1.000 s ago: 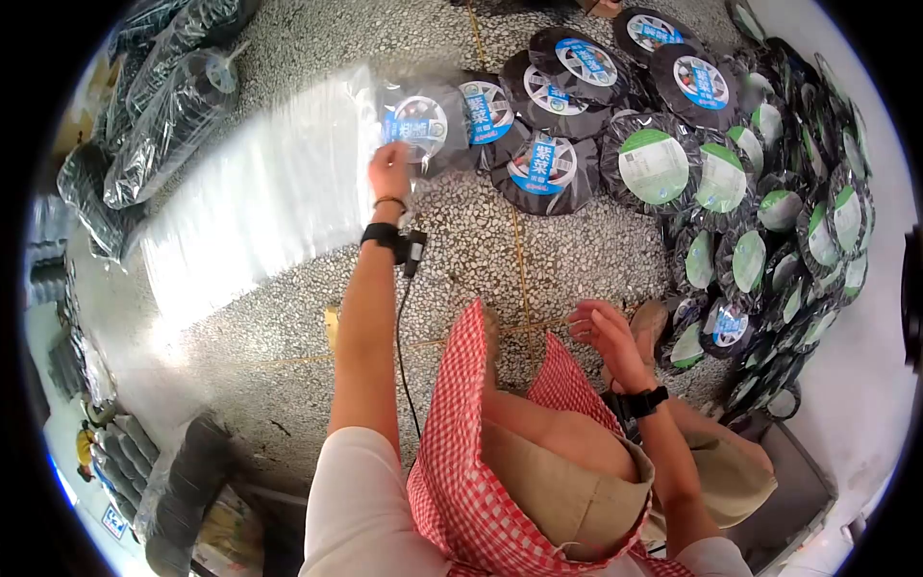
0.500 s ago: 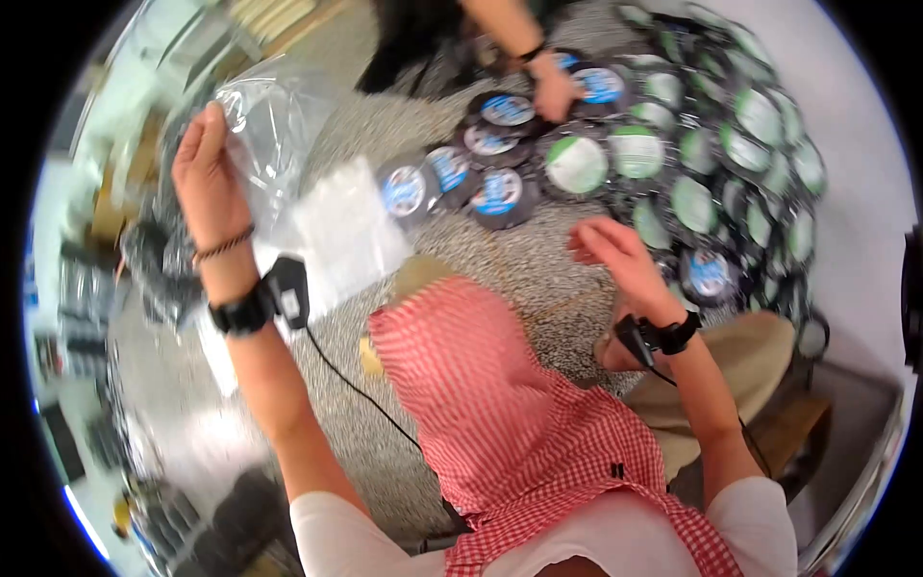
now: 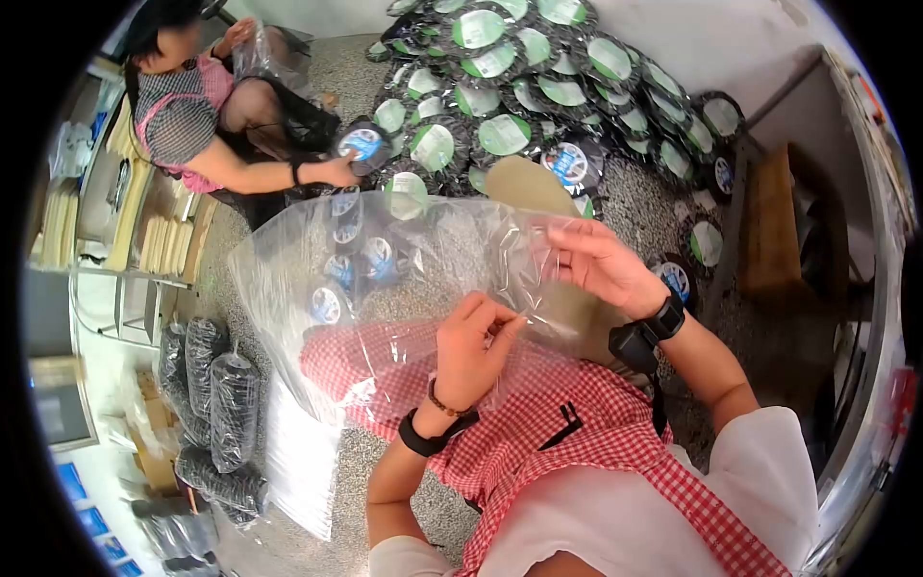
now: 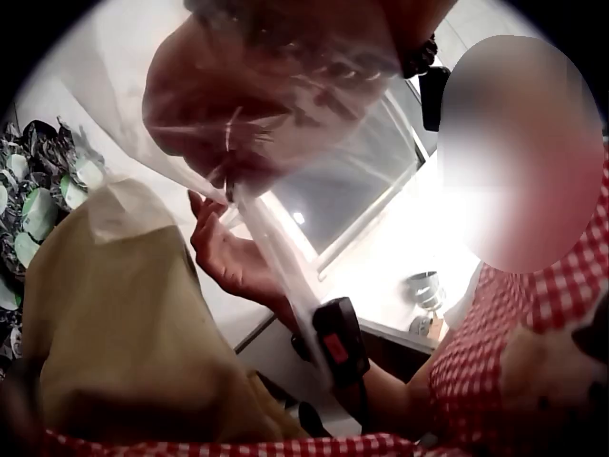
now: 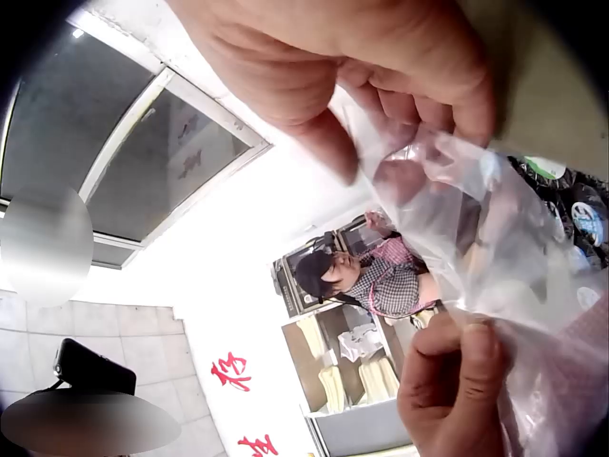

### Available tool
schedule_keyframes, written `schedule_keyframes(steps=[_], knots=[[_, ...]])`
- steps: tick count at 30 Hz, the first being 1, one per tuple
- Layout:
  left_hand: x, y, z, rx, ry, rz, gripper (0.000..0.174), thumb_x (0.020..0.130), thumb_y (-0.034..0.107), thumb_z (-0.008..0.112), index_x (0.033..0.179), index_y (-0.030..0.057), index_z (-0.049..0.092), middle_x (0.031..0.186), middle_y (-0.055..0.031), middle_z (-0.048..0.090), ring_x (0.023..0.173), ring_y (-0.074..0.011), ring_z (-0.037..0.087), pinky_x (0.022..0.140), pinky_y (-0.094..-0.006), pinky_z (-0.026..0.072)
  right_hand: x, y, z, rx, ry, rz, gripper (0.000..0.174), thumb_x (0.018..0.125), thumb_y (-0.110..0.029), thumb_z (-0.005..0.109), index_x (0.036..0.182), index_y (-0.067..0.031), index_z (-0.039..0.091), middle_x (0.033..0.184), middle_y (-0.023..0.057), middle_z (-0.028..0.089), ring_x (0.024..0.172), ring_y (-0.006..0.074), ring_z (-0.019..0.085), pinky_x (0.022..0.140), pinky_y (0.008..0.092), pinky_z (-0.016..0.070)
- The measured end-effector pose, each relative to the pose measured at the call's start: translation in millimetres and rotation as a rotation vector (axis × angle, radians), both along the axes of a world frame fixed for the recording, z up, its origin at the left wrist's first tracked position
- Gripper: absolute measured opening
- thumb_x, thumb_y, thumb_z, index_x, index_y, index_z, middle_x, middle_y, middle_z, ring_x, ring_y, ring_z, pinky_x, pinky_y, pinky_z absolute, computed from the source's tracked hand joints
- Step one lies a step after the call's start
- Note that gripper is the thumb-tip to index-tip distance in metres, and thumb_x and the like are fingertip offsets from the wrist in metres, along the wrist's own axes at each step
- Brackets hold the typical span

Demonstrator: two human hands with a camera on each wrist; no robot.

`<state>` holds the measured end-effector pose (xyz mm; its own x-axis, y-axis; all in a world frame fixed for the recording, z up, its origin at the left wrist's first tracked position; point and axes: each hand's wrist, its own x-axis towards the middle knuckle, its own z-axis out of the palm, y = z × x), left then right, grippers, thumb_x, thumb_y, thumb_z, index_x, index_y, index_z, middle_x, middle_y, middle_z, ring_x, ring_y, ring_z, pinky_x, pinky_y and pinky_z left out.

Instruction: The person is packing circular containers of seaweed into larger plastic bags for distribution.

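Observation:
A large clear plastic bag [image 3: 433, 240] spreads across the lap in the head view. My left hand [image 3: 471, 351] pinches its edge between thumb and fingertips, which the right wrist view shows closely at the same hand [image 5: 457, 381]. My right hand [image 3: 606, 269], fingers bent, holds the bag's edge a little farther right; in the right wrist view this hand [image 5: 362, 67] has film [image 5: 419, 162] between thumb and fingers. In the left wrist view the film covers much of my left hand [image 4: 266, 95], and my right hand [image 4: 233, 257] is beside it.
Round packages with green labels [image 3: 505, 135] are heaped at the top. Another person [image 3: 202, 135] at the upper left touches a blue-labelled package [image 3: 361, 144]. Flat white bags [image 3: 303, 462] and dark wrapped bundles [image 3: 234, 409] lie at lower left. A cardboard box [image 3: 774, 221] stands right.
The view has turned toward the heap. My left hand has brought a clear bag from the left to above the lap, and my right hand has taken hold of its edge.

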<state>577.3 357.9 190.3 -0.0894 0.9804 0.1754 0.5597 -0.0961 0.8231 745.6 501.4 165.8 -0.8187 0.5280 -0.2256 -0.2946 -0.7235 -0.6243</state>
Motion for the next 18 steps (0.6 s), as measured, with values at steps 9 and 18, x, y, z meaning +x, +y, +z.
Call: schedule_keyframes(steps=[9, 18], knots=[[32.5, -13.2, -1.2, -0.336, -0.793, 0.228, 0.017, 0.086, 0.006, 0.056, 0.102, 0.0001, 0.054, 0.093, -0.0059, 0.059, 0.082, -0.0129, 0.058, 0.069, -0.0282, 0.05, -11.4, -46.9, -14.2, 1.487, -0.32, -0.364, 0.01, 0.08, -0.017, 0.062, 0.084, -0.0091, 0.059, 0.074, 0.0005, 0.056, 0.064, 0.0101, 0.054, 0.051, 0.0237, 0.0435], [-1.5, -8.8, 37.6, -0.163, -0.781, 0.399, 0.026, 0.088, 0.011, 0.048, 0.111, -0.0011, 0.052, 0.108, -0.0111, 0.058, 0.096, -0.0242, 0.057, 0.084, -0.0364, 0.047, 61.2, 17.3, 8.0, 0.843, -0.233, -0.619, 0.01, 0.081, -0.006, 0.061, 0.074, -0.0044, 0.054, 0.072, 0.0005, 0.054, 0.069, 0.0102, 0.055, 0.056, 0.0258, 0.0454]])
